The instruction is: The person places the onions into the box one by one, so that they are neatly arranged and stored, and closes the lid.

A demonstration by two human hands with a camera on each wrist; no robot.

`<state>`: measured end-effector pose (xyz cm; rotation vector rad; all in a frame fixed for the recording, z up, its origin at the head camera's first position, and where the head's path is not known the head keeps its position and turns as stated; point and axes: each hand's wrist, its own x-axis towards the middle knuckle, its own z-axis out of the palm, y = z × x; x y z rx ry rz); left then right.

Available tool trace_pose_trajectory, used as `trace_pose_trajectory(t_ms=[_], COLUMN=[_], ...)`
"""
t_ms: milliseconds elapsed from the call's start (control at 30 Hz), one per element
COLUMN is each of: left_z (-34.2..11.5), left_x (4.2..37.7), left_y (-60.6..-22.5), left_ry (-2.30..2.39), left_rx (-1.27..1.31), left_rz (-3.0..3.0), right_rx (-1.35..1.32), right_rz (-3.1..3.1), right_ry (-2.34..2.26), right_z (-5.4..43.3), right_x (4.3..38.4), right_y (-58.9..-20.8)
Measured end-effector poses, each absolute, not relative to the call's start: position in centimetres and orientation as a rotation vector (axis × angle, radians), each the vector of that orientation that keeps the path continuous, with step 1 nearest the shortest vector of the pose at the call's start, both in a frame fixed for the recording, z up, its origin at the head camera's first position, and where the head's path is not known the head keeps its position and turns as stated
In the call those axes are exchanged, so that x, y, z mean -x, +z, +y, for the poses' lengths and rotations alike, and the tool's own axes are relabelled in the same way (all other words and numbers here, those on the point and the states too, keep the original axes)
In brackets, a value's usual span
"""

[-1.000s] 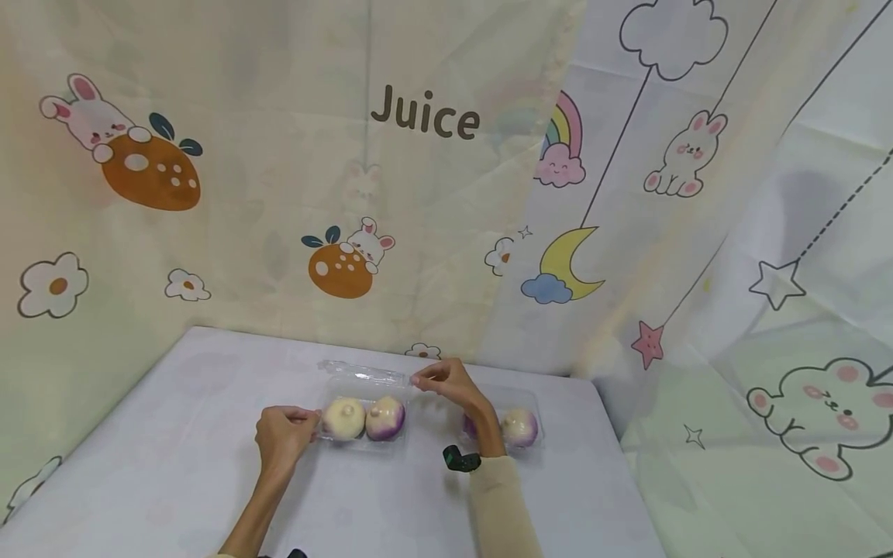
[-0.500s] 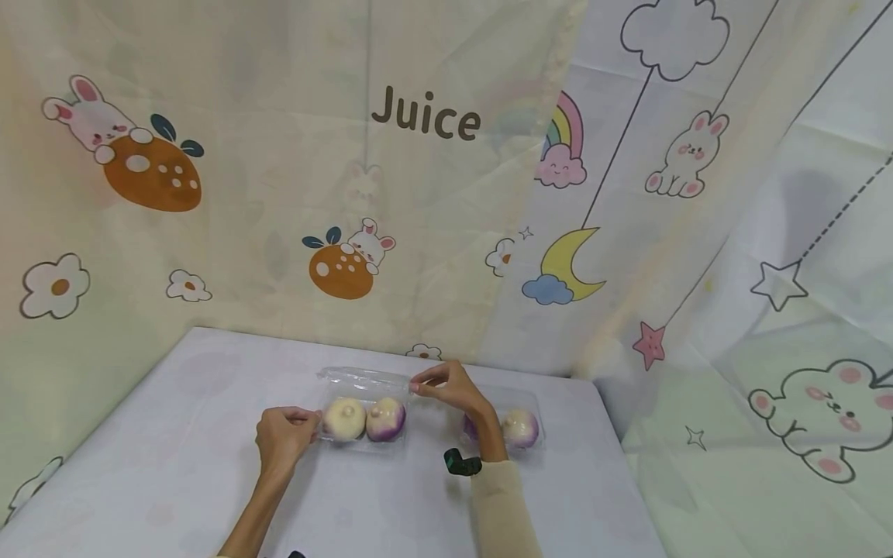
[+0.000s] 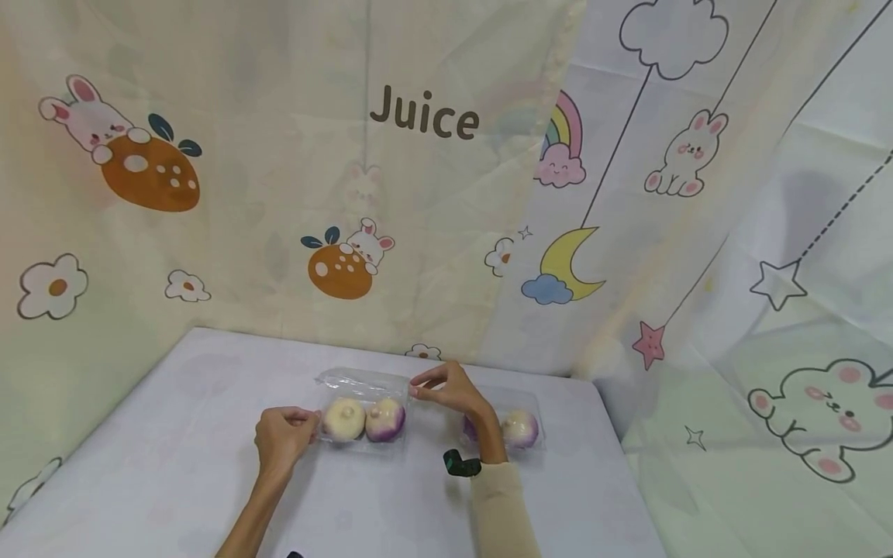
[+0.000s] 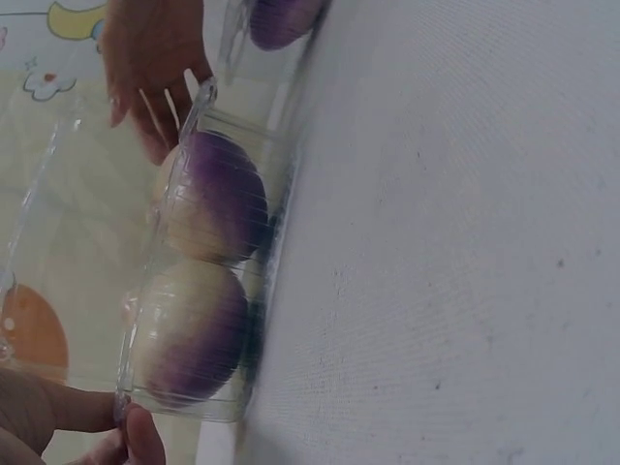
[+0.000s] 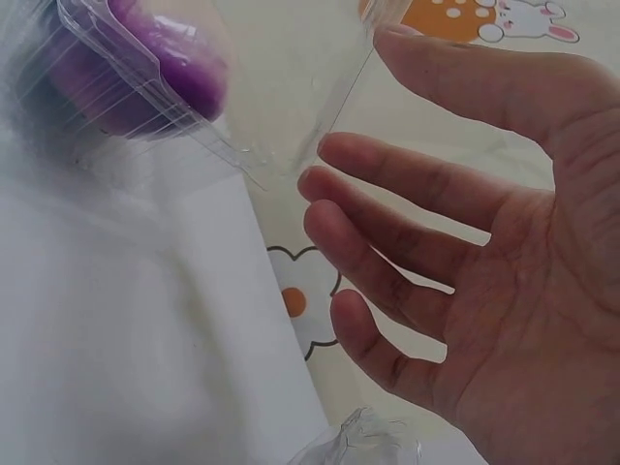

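Note:
A clear plastic clamshell box stands on the table with two round pale-and-purple vegetables inside, turnip-like, one left and one right. Its hinged lid is raised along the far side. My left hand pinches the box's left rim between thumb and fingers, as the left wrist view shows. My right hand is at the lid's right end. In the right wrist view, thumb and index fingertip touch the lid edge at separate spots, with the other fingers extended and spread.
A second clear box with similar vegetables stands to the right, partly hidden by my right forearm. The white table ends at printed curtains behind and at the sides.
The raised lid has tilted down slightly toward the box, and my right hand has lowered a little with it. My left hand stays on the box's rim.

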<state>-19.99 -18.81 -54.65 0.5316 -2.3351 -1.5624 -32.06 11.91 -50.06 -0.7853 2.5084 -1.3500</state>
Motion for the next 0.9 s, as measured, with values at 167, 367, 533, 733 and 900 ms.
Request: trace_pose_trajectory(t_ms=[167,367,533,733,900], left_z=[-18.94,-19.02,-19.06,-19.18,-19.32], left_x=[20.0,20.02,20.06,20.01,19.9], left_y=[-54.69,-54.72,-54.74,-54.67,-54.62], left_ry=[-1.559,-1.574,-1.598,-1.616,-1.656], left_rx=[-0.515,-0.503,-0.499,-0.506,-0.534], left_rz=[-2.336,-2.338,-2.339,-2.346,-2.349], right_rx=[0.79,0.778,0.784,0.811,0.792], right_rz=[2.519,2.511,2.496,2.492,2.507], right_ry=[-1.334,-1.332,-1.339,-1.341,-1.337], right_z=[11.79,11.84,11.98,12.04,11.95], right_x=[31.99,31.98,31.97,31.9,31.66], right_y=[-50.04,-50.18,-50.14,-50.12,-50.43])
